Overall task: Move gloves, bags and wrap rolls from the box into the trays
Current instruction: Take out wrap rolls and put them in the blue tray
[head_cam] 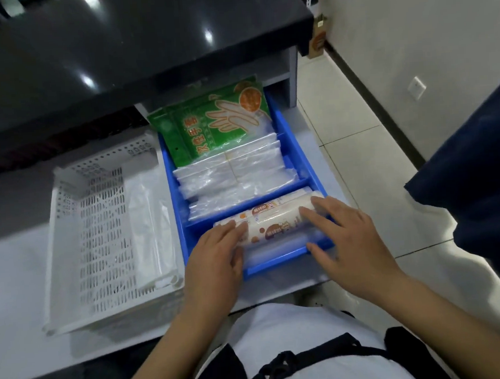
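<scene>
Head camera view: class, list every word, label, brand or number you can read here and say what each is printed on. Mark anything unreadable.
Green glove packets at the far end of the blue plastic tray: large orange Chinese characters, rotated and too blurred to quote.
White printed wrap roll under both hands: brown label patches with small print, too small and blurred to read.
Clear plastic bags: no print visible.
White perforated plastic crate: no text.

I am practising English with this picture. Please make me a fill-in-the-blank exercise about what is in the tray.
1. The divided tray is ____ in colour.
2. The green glove packs lie in the ____ compartment.
3. Both hands, left hand and right hand, rest on a wrap roll in the ____ compartment.
4. The perforated basket is ____.

Answers: blue; farthest; nearest; white
</scene>
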Demonstrator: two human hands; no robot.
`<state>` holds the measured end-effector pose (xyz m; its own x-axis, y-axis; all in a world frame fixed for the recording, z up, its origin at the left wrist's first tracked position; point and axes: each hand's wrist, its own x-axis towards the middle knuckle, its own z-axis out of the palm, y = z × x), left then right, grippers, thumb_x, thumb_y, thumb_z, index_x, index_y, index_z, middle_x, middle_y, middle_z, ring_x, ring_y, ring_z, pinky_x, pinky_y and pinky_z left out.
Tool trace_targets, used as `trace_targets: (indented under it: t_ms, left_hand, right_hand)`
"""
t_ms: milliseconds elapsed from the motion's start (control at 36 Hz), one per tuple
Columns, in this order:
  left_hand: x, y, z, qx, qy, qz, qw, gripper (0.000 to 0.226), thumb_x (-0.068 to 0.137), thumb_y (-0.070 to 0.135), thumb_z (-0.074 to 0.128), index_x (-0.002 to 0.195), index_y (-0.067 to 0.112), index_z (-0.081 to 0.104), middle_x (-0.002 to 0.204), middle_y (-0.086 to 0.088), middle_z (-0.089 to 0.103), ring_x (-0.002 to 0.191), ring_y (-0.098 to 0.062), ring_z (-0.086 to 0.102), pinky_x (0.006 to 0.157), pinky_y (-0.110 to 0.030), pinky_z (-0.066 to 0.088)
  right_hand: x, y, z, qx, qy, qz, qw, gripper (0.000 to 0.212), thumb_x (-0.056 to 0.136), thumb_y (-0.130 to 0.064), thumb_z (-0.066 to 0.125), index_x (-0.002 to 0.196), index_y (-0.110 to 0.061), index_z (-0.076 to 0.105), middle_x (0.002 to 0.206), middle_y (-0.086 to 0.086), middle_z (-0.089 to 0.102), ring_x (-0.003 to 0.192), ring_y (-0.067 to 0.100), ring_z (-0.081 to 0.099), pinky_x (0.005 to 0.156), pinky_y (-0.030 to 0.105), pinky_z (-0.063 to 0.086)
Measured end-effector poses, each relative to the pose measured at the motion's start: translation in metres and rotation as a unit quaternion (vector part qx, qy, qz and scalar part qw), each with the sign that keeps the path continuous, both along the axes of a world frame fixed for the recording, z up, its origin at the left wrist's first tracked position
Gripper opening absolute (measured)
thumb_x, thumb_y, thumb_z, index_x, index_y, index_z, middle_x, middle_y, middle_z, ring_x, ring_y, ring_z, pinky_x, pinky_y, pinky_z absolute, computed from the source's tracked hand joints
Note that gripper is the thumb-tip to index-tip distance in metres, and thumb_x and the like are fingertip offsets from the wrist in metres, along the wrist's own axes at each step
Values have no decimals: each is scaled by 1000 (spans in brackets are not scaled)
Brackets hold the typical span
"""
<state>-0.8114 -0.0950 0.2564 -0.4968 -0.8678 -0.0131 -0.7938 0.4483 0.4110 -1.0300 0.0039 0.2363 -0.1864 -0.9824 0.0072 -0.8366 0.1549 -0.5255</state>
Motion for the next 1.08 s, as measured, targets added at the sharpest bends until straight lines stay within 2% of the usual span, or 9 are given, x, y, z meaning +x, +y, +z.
trace_targets:
  t_ms: [111,306,417,583,639,722,806,972,1083]
  left_hand:
    - [-6,1,3,1,-22,11,1000,42,91,12,66,131,21,65,136,1,62,124,-22,58,101,-39,50]
    - [-13,10,4,19,-36,50,998,44,93,10,64,136,20,59,145,-1,54,136,-21,48,109,-40,44]
    - [-16,13,0,22,-18,64,998,45,92,6,65,136,18,60,144,-2,55,138,-22,46,112,-38,39]
    - [-15,13,-3,46,24,75,996,49,92,5,63,138,18,57,147,-2,52,141,-23,41,116,-47,35]
    - [-10,11,-2,64,17,57,996,51,95,13,60,144,23,50,153,0,44,146,-22,31,119,-45,27]
    - [2,14,0,55,-26,8,998,64,96,33,57,153,33,28,165,4,17,153,-21,7,123,-44,13]
    - [27,31,6,28,6,12,1000,77,93,43,59,154,40,12,167,5,2,153,-23,-1,124,-45,9]
    - [127,98,3,66,82,93,990,76,90,42,65,153,34,23,165,2,11,153,-19,4,123,-42,11]
    - [216,161,-22,163,129,208,956,75,91,52,61,153,42,21,165,14,5,151,-7,-1,123,-34,9]
  right_hand:
    - [3,0,-5,-18,-22,6,1000,61,88,-26,69,144,-18,48,155,6,38,147,22,23,115,42,20]
    - [-4,0,-12,-55,-61,3,997,58,86,-27,69,140,-17,52,150,7,44,144,20,25,111,57,33]
    - [-9,-5,-11,-67,-84,1,994,52,84,-28,65,134,-15,59,143,9,51,139,27,38,106,61,36]
    - [-10,-12,8,-7,-25,8,1000,52,83,-43,59,129,-20,62,137,7,55,135,29,42,109,58,33]
    - [-9,-17,16,1,-9,10,1000,46,86,-44,62,126,-22,64,134,6,56,134,30,42,109,57,31]
    - [0,-24,28,-19,0,25,1000,43,85,-34,71,126,-20,65,130,8,60,132,33,45,109,55,32]
    - [22,-24,43,-55,-20,72,996,42,85,-28,72,125,-18,65,129,8,62,129,33,49,107,55,38]
    - [116,11,59,-37,-75,132,988,44,87,-28,70,129,-24,62,142,-2,54,142,22,36,117,46,29]
    - [199,42,41,21,-75,200,977,47,88,-36,68,134,-30,58,146,-7,49,146,19,30,117,39,23]
